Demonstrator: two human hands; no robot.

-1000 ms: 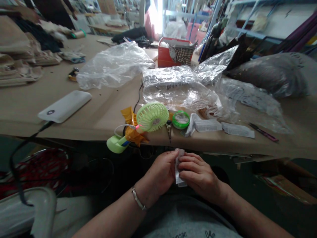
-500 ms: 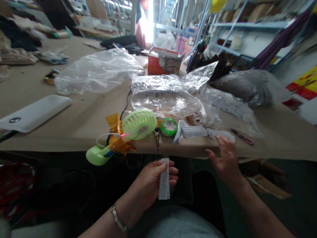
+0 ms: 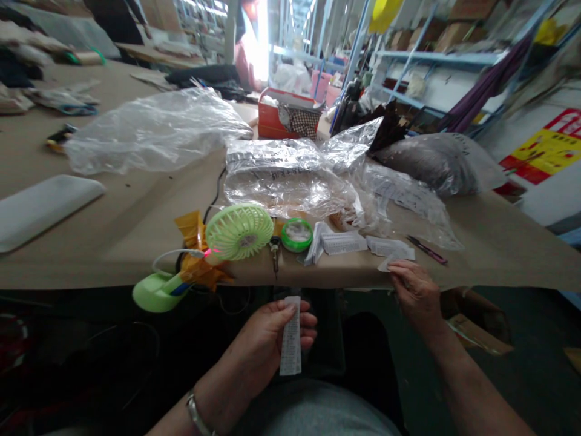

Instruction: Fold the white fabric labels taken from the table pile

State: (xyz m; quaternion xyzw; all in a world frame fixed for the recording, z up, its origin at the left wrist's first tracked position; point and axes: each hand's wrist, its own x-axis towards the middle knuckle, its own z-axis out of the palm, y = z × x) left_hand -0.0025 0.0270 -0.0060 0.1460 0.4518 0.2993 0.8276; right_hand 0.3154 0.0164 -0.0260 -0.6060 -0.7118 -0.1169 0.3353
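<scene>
My left hand [image 3: 276, 333] is closed on a few narrow printed labels [image 3: 290, 345], held upright below the table edge with the thumb across their top. At the table's front edge, the fingertips of my right hand [image 3: 415, 293] pinch the corner of a white label [image 3: 387, 263]. That label lies against a pile of printed labels [image 3: 391, 247]. Left of the pile sit a stack of similar labels [image 3: 344, 243] and some folded ones [image 3: 315, 243]. A green round tub [image 3: 296, 235] with whitish contents stands beside them.
A green fan [image 3: 240, 233] is taped at the table edge, beside a small screwdriver-like tool [image 3: 275, 254]. Clear plastic bags [image 3: 290, 175] lie behind. A pink-and-black cutter-like tool [image 3: 427, 249] is on the right. A red box [image 3: 284, 115] stands farther back.
My right hand has drawn back slightly and closed its fingertips on a label, lifting its corner off the pile. My left hand keeps hold of its labels. The view has shifted right.
</scene>
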